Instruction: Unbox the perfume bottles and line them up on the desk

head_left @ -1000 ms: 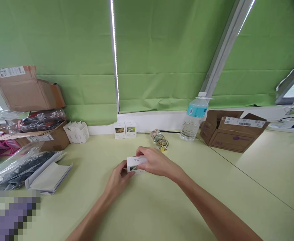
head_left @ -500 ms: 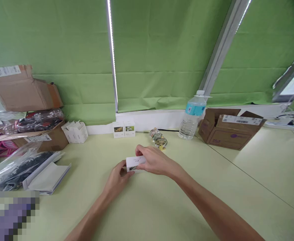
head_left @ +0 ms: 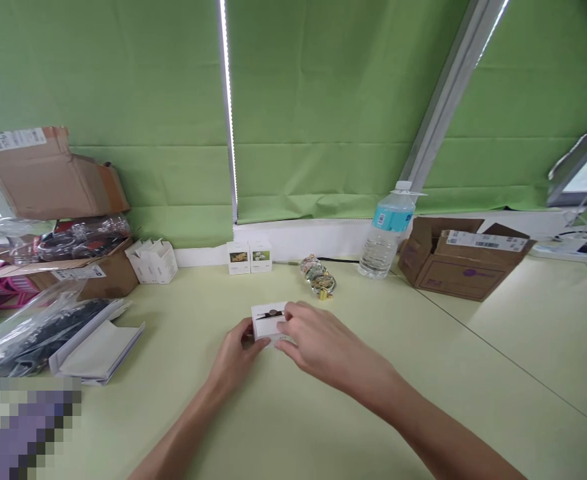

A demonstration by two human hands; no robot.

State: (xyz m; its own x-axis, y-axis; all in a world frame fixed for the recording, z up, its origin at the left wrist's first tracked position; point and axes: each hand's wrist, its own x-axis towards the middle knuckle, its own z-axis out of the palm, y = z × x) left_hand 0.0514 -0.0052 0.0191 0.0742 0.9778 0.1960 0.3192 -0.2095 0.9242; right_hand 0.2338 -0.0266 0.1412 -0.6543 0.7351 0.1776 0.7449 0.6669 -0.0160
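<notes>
A small white carton (head_left: 268,321) sits low over the pale green tabletop (head_left: 373,400), with a dark band and round dark emblem on its upward face. My left hand (head_left: 234,352) grips its near left end, fingers curled around the corner. My right hand (head_left: 321,343) presses its fingertips against the carton's right end and covers that part. The carton's underside is hidden by my hands.
Two picture-printed white boxes (head_left: 248,257) and a bagged tangle of gold chains (head_left: 318,277) stand beyond my hands. Further off are a water bottle (head_left: 386,241), cardboard cartons (head_left: 461,263) (head_left: 48,170), and plastic-wrapped black goods (head_left: 38,333).
The carton has turned, now showing the face with the dark band instead of the printed text. My right hand has shifted from over the carton to its right end.
</notes>
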